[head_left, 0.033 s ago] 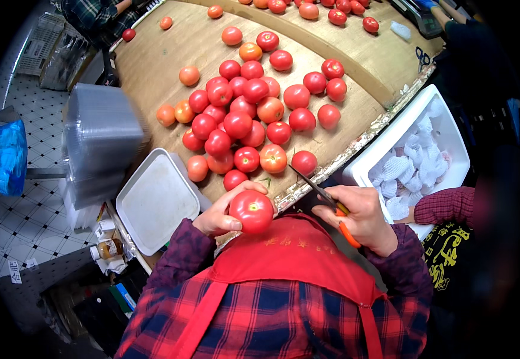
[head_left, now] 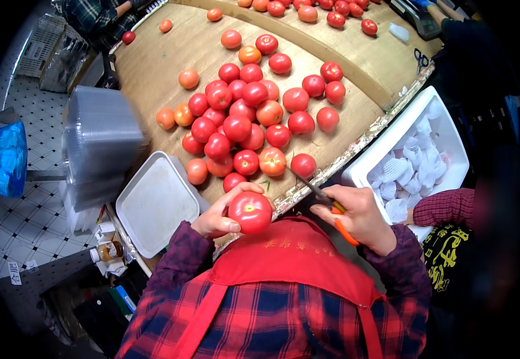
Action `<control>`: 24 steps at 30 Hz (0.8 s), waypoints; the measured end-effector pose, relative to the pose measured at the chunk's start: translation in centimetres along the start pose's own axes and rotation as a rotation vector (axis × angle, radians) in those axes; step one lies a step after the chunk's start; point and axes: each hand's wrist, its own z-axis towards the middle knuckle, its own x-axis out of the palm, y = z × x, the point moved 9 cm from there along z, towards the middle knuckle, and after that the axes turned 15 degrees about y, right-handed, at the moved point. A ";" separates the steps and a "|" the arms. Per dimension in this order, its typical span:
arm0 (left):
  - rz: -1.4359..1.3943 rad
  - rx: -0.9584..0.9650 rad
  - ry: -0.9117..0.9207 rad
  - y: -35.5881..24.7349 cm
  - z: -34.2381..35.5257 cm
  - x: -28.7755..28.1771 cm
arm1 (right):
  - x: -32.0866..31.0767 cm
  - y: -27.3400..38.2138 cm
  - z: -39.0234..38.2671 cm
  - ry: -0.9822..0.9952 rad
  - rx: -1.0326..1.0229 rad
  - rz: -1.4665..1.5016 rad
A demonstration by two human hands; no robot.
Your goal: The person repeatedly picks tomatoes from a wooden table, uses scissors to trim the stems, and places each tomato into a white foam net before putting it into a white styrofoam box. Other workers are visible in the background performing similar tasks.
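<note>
A large red tomato point(head_left: 250, 212) rests in my left hand point(head_left: 215, 216), the fingers curled round its far side and its stem end facing up. My right hand point(head_left: 361, 216) grips orange-handled scissors point(head_left: 345, 230). Their dark blades point up and left, over the table edge and beside a single tomato point(head_left: 303, 166). The blades are clear of the held tomato; my fingers partly cover the handles. Beyond both hands, a loose cluster of red and orange-red tomatoes point(head_left: 237, 128) lies on the wooden table point(head_left: 152, 72).
An empty-looking white tray point(head_left: 158, 203) sits at left, below stacked clear plastic containers point(head_left: 101, 143). A white bin point(head_left: 355, 173) at right holds white foam net sleeves point(head_left: 412, 158); another person's sleeve point(head_left: 448, 206) reaches beside it. A wooden divider point(head_left: 331, 57) crosses the table. Dark scissors point(head_left: 421, 58) lie farther right.
</note>
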 end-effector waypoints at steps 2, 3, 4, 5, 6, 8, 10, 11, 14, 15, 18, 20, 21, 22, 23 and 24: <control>-0.025 0.052 -0.052 -0.8 -0.3 -0.9 | 2.0 -2.6 0.4 0.206 0.187 -0.224; -0.057 0.061 -0.085 -1.2 -0.5 -1.6 | 3.5 -3.9 0.4 0.332 0.239 -0.288; -0.098 0.078 -0.111 -1.6 -0.8 -2.2 | 5.5 -5.5 0.2 0.490 0.326 -0.380; -0.084 0.078 -0.163 -2.1 -1.2 -3.0 | 7.1 -6.4 0.2 0.537 0.324 -0.373; -0.079 0.090 -0.176 -2.6 -1.3 -3.6 | 8.7 -7.1 0.5 0.558 0.295 -0.365; 0.030 0.084 -0.339 -3.5 -2.1 -5.6 | 12.0 -8.3 1.5 0.606 0.215 -0.362; 0.114 0.086 -0.449 -4.8 -2.4 -7.3 | 14.6 -9.2 2.9 0.596 0.153 -0.325; 0.139 0.092 -0.493 -5.6 -2.4 -8.1 | 15.5 -9.5 3.7 0.576 0.124 -0.312; 0.342 0.161 -0.571 -9.3 -2.1 -10.4 | 15.9 -8.1 5.8 0.422 -0.035 -0.242; 0.520 0.147 -0.590 -10.8 -1.8 -11.0 | 14.6 -7.2 6.1 0.262 -0.098 -0.177; 0.981 0.108 -0.623 -13.7 0.0 -12.5 | 10.3 -7.3 5.0 -0.016 -0.066 0.048; 1.394 0.058 -0.707 -14.8 1.7 -13.2 | 6.5 -8.4 2.6 -0.114 -0.071 0.191; 1.541 0.022 -0.624 -14.5 3.0 -13.2 | 4.9 -10.0 1.0 -0.135 0.039 0.216; 1.731 -0.040 -0.608 -14.3 3.8 -13.2 | 2.6 -11.3 -1.0 -0.217 0.067 0.267; 1.719 -0.128 -0.612 -13.5 4.3 -14.2 | 0.7 -13.3 -3.0 -0.299 0.170 0.327; 1.696 -0.166 -0.559 -12.9 4.7 -14.6 | -1.2 -15.5 -5.2 -0.412 0.265 0.358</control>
